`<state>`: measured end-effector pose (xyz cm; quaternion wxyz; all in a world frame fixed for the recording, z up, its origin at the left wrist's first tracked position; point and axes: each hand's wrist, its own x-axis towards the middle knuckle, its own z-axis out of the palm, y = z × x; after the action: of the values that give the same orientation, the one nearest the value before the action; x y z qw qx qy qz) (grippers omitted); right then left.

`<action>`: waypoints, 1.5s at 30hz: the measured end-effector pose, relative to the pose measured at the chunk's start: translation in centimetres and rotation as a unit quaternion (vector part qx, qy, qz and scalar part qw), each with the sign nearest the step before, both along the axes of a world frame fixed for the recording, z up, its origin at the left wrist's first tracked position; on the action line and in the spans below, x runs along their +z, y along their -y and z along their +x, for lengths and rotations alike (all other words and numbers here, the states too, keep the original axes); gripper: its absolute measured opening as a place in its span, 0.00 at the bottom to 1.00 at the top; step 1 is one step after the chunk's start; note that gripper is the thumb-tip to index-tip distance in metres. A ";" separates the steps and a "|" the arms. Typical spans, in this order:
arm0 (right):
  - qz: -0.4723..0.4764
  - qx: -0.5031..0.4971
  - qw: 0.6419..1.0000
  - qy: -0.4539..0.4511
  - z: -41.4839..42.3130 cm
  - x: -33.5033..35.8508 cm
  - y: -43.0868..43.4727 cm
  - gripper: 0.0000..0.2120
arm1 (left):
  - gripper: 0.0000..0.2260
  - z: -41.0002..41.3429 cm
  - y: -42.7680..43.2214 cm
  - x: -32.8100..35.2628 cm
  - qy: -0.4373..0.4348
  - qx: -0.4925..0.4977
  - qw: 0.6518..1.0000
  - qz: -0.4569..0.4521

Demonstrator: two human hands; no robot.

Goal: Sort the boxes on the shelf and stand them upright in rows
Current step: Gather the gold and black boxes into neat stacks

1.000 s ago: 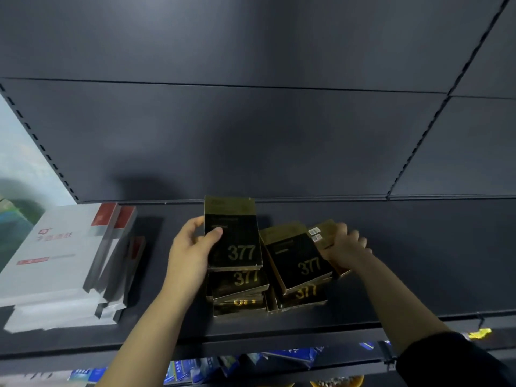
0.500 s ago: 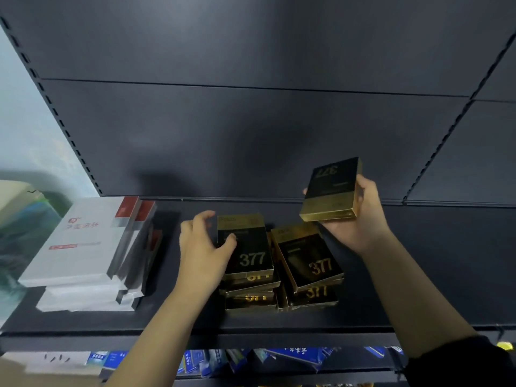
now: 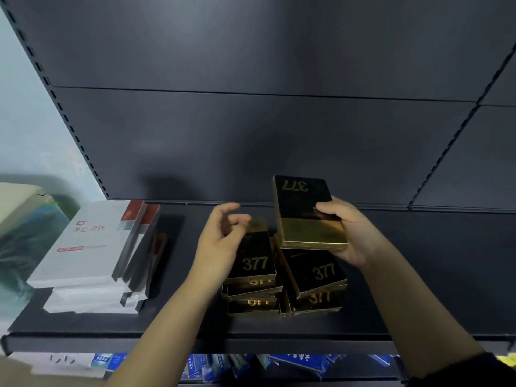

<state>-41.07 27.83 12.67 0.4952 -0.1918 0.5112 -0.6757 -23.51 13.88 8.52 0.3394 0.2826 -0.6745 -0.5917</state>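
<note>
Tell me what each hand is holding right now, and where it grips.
Right hand holds one black-and-gold box by its right edge, near the gold end. Left hand is open above the stack, holding nothing.

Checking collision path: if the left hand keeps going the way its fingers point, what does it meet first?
The left hand is open, fingers pointing right. First in that line is probably the held box in the right hand, raised above the piles. Depth is unclear, so it could pass in front.
</note>
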 end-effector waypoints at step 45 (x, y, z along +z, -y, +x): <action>0.131 -0.066 0.989 0.013 -0.8 -11.4 -2.2 0.26 | 0.24 1.7 -0.3 -6.2 0.028 -0.104 0.928 0.357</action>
<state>-41.88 30.04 1.23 0.4774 -0.0824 0.5999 -0.6367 -21.82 14.22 2.30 0.1338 0.3300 -0.4536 -0.8170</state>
